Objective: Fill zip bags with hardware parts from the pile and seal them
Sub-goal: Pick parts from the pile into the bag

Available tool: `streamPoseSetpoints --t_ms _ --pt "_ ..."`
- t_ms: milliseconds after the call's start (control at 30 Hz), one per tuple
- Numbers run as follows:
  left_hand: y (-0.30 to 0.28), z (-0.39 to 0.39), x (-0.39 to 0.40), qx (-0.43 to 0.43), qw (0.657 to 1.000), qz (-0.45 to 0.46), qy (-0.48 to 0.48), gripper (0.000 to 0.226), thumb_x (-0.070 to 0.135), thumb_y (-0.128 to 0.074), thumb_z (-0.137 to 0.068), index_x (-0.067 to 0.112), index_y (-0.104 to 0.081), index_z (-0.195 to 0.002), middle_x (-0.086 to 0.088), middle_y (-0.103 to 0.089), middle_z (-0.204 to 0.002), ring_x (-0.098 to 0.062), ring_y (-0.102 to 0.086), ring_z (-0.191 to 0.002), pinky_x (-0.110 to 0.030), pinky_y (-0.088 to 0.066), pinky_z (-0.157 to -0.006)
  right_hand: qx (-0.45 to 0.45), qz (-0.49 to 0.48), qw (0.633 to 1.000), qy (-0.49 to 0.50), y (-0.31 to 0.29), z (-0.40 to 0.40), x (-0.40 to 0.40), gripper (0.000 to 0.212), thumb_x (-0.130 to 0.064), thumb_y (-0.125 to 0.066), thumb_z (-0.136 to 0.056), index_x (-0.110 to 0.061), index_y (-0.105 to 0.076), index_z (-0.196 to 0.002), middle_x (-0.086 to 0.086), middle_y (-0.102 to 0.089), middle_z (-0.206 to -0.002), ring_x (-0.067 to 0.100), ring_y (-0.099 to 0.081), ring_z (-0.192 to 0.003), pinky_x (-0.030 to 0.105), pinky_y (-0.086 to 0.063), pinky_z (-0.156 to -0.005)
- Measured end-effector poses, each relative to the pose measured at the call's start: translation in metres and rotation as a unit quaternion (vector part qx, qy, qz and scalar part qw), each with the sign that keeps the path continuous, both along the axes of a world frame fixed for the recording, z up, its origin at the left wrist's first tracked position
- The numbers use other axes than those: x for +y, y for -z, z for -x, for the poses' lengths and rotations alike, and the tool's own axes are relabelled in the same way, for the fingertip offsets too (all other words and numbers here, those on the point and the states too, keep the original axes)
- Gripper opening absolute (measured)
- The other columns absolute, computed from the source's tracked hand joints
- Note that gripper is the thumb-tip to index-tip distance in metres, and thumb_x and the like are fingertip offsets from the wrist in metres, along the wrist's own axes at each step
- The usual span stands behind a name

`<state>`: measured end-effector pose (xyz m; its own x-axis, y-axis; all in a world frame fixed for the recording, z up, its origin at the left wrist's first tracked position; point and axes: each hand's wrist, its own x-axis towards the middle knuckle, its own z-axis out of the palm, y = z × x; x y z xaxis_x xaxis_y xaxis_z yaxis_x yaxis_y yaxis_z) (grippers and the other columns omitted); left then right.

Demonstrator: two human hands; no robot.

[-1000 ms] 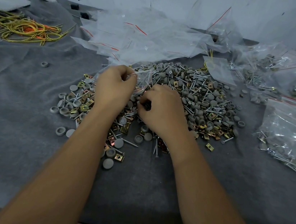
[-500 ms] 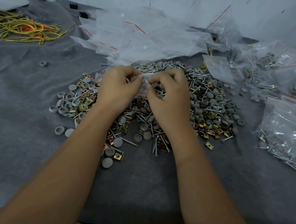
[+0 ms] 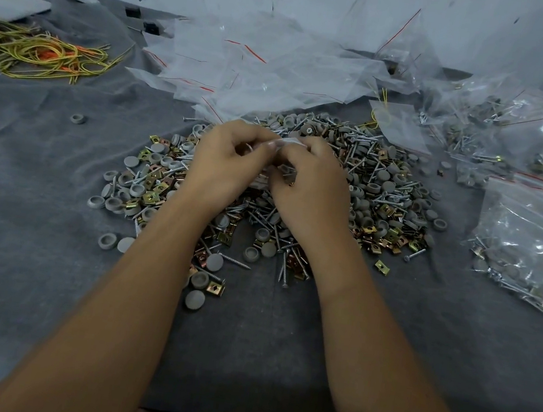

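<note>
A pile of hardware parts [image 3: 381,199], grey caps, screws and brass clips, is spread over the grey cloth in the middle of the table. Above it, a small clear zip bag [image 3: 287,143] is held between both hands. My left hand [image 3: 227,165] pinches its top edge from the left. My right hand [image 3: 310,186] pinches the same edge from the right, fingertips nearly meeting the left ones. Most of the bag is hidden behind the hands.
A heap of empty clear zip bags [image 3: 263,73] lies behind the pile. Filled bags [image 3: 534,247] sit at the right, with more [image 3: 501,129] at the back right. Yellow and orange wires [image 3: 38,54] lie at the far left. A stray grey cap [image 3: 77,118] sits left of the pile.
My right hand came up off the pile to the bag's top edge, next to the left hand. Both hands now pinch the bag close together.
</note>
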<state>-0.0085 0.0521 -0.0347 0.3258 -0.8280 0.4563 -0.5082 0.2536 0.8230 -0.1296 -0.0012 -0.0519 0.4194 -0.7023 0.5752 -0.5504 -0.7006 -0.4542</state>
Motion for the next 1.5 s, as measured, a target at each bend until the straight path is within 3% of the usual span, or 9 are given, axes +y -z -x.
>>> streamPoseSetpoints --t_ms 167,400,733,833,967,1067,1200,1333,1500 --pt "0.000 0.002 0.000 0.022 1.000 0.021 0.004 0.017 0.008 -0.060 -0.091 0.019 -0.072 -0.097 0.006 -0.070 -0.088 0.006 -0.060 -0.079 -0.012 -0.046 -0.073 0.021 0.019 0.999 0.020 -0.002 0.000 0.000 0.021 -0.026 -0.067 -0.087 -0.018 -0.070 -0.106 -0.005 -0.044 -0.088 0.020 -0.053 -0.086 0.029 -0.037 -0.063" --pt "0.000 0.003 -0.001 0.038 0.998 0.036 -0.031 0.019 0.004 -0.060 -0.092 0.020 -0.071 -0.096 0.019 -0.063 -0.073 0.011 -0.055 -0.066 -0.008 -0.040 -0.067 -0.002 0.008 1.000 -0.025 -0.003 0.001 0.002 0.024 -0.017 -0.058 -0.094 -0.018 -0.072 -0.114 0.003 -0.055 -0.091 0.021 -0.054 -0.087 0.033 -0.044 -0.064" --pt "0.002 -0.005 -0.004 0.033 0.975 0.088 -0.201 0.021 0.017 -0.055 -0.093 0.014 -0.073 -0.104 -0.004 -0.065 -0.090 -0.012 -0.057 -0.077 -0.030 -0.048 -0.073 -0.166 -0.060 0.980 -0.090 -0.004 0.002 0.003 0.045 -0.011 -0.049 -0.096 -0.033 -0.057 -0.134 -0.001 -0.065 -0.105 0.013 -0.061 -0.091 0.036 -0.054 -0.081" --pt "0.000 -0.009 -0.003 0.032 0.959 0.121 -0.254 0.024 0.016 -0.053 -0.093 0.012 -0.073 -0.105 -0.009 -0.063 -0.094 -0.008 -0.053 -0.077 -0.026 -0.045 -0.075 -0.175 -0.063 0.980 -0.066 -0.004 0.003 0.004 0.049 -0.011 -0.048 -0.093 -0.038 -0.051 -0.134 -0.008 -0.065 -0.109 0.000 -0.059 -0.086 0.025 -0.053 -0.073" --pt "-0.002 -0.010 0.002 -0.029 0.939 0.179 -0.294 0.025 0.014 -0.051 -0.096 0.003 -0.070 -0.107 -0.008 -0.052 -0.091 -0.012 -0.049 -0.077 -0.018 -0.039 -0.072 -0.118 -0.067 0.990 -0.023 -0.004 0.003 0.001 0.033 -0.011 -0.053 -0.091 -0.028 -0.058 -0.119 -0.013 -0.065 -0.097 0.003 -0.059 -0.083 0.029 -0.051 -0.068" --pt "-0.002 -0.008 0.002 -0.099 0.922 0.200 -0.316 0.024 0.014 -0.052 -0.097 0.002 -0.071 -0.107 -0.017 -0.055 -0.090 -0.029 -0.052 -0.085 -0.032 -0.041 -0.076 -0.040 -0.053 0.998 -0.020 -0.003 0.002 0.000 0.025 -0.011 -0.056 -0.090 -0.019 -0.067 -0.111 -0.004 -0.068 -0.102 0.014 -0.058 -0.098 0.036 -0.052 -0.080" --pt "0.000 -0.010 0.000 -0.155 0.916 0.182 -0.323 0.024 0.017 -0.052 -0.097 0.005 -0.071 -0.106 -0.018 -0.058 -0.092 -0.029 -0.052 -0.091 -0.025 -0.035 -0.079 0.080 -0.018 0.997 -0.014 -0.001 0.000 0.000 0.023 -0.016 -0.060 -0.089 -0.017 -0.071 -0.109 0.000 -0.065 -0.103 0.022 -0.051 -0.101 0.040 -0.044 -0.091" --pt "0.006 -0.015 -0.005 -0.104 0.952 0.077 -0.279 0.027 0.021 -0.050 -0.095 0.011 -0.071 -0.109 -0.007 -0.062 -0.098 -0.022 -0.057 -0.091 -0.028 -0.041 -0.079 0.118 -0.007 0.993 -0.008 -0.001 0.001 0.001 0.026 -0.017 -0.059 -0.089 -0.019 -0.072 -0.111 0.000 -0.064 -0.104 0.023 -0.049 -0.102 0.040 -0.042 -0.089" --pt "0.012 -0.019 -0.011 0.029 0.972 -0.020 -0.231 0.017 0.022 -0.052 -0.092 0.023 -0.069 -0.090 0.010 -0.058 -0.066 0.000 -0.044 -0.048 -0.024 -0.034 -0.053 0.139 -0.012 0.990 -0.033 -0.004 0.002 0.002 0.026 -0.018 -0.061 -0.085 -0.029 -0.074 -0.105 -0.003 -0.062 -0.103 0.022 -0.047 -0.104 0.038 -0.038 -0.093"
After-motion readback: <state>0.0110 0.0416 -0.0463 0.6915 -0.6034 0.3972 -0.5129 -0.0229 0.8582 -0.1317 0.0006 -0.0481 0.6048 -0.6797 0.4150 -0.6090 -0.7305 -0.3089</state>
